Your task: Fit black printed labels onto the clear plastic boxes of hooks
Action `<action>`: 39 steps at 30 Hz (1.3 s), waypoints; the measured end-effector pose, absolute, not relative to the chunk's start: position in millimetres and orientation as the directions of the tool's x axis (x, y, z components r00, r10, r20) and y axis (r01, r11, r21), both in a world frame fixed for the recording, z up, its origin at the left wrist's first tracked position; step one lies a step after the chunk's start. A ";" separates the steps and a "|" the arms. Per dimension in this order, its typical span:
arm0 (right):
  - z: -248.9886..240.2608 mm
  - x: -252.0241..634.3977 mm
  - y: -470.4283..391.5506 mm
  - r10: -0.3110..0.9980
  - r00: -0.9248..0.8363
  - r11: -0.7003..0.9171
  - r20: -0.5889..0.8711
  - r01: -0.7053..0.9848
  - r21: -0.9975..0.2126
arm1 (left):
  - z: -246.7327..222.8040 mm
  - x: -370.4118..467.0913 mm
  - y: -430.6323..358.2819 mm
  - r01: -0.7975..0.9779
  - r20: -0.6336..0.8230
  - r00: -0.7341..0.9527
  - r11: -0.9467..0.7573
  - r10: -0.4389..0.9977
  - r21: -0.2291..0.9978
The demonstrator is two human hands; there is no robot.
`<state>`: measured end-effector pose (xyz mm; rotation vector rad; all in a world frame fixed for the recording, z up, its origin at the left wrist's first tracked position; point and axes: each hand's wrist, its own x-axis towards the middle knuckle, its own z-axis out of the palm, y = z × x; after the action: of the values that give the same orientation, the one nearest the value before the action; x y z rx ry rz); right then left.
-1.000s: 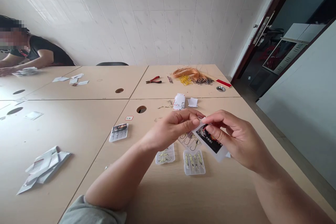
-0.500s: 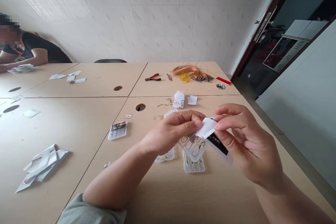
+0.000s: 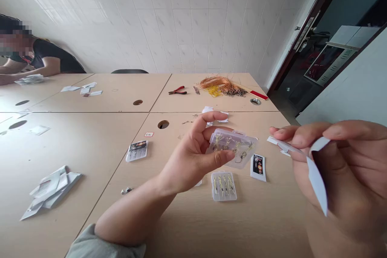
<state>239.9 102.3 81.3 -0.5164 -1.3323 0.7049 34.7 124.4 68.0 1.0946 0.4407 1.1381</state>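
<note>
My left hand point(image 3: 196, 157) holds a clear plastic box point(image 3: 246, 145) of fish hooks above the table, thumb on the near side and the index finger raised over it. The hooks inside have pale yellow-green line. Off to the right and close to the camera, my right hand point(image 3: 347, 173) pinches curled white paper pieces point(image 3: 317, 183), partly hidden by the fingers. Below the held box, another hook box point(image 3: 224, 195) lies on the table. A white-bordered piece with a black printed label point(image 3: 258, 166) lies between my hands.
Farther back are red-handled pliers point(image 3: 177, 90), a bundle of copper-coloured line point(image 3: 219, 82) with hooks, and a metal ring point(image 3: 255, 101). To the left lie a black-labelled box point(image 3: 137, 151), white packets point(image 3: 50, 189) and a table hole point(image 3: 163, 124). A person point(image 3: 45, 58) sits far left.
My right hand has moved right and nearer the camera, carrying white paper away from the box. The box has turned and lifted in my left hand.
</note>
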 end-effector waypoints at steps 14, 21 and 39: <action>82.9 240.6 97.3 0.816 -0.034 0.548 0.578 -0.273 -0.790 | 56.1 27.0 134.4 -0.313 0.401 0.383 -0.291 0.832 0.904; 73.7 241.6 108.8 0.814 -0.024 0.580 0.580 -0.011 -0.815 | 54.6 34.6 143.8 -0.314 0.244 0.409 -0.116 0.879 0.942; 54.1 227.5 117.5 0.798 -0.158 0.585 0.582 0.438 -0.683 | 57.9 40.7 134.1 0.348 0.534 0.281 -0.603 0.798 0.718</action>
<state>227.5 117.5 54.1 -1.0126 -1.7904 0.4395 40.7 134.1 57.9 2.0892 1.0272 1.2801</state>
